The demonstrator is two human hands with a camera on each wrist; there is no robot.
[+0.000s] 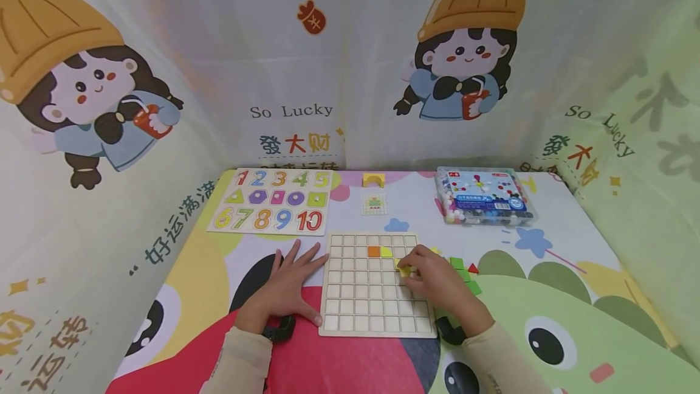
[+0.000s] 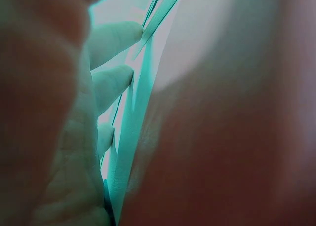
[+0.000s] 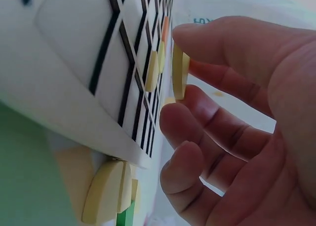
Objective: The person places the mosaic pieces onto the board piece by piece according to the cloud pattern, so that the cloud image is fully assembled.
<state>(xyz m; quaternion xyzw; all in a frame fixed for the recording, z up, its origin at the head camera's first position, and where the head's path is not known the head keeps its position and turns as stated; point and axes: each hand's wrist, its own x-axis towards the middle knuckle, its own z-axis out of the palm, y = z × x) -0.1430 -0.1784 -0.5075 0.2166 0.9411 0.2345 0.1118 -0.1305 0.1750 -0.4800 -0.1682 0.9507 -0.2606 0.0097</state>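
A square wooden grid board [image 1: 377,332] lies on the patterned tabletop. An orange square tile [image 1: 374,252] sits in its upper part beside a yellow square tile [image 1: 386,252]. My right hand [image 1: 444,281] is over the board's right side, thumb and finger pinching a thin yellow tile [image 3: 180,72]. Just beyond that, another yellow tile [image 3: 152,72] rests on the grid, partly hidden by the fingers in the head view. My left hand [image 1: 287,284] has its fingers spread, touching the board's left edge; in the left wrist view its fingers [image 2: 113,88] lie against that rim.
Right of the board are loose green tiles [image 1: 465,275], a red triangle [image 1: 473,269] and yellow pieces [image 3: 106,191]. Behind stand a small pattern card [image 1: 374,204], a yellow arch block [image 1: 374,180], a number puzzle board [image 1: 270,202] and a clear plastic box [image 1: 485,196].
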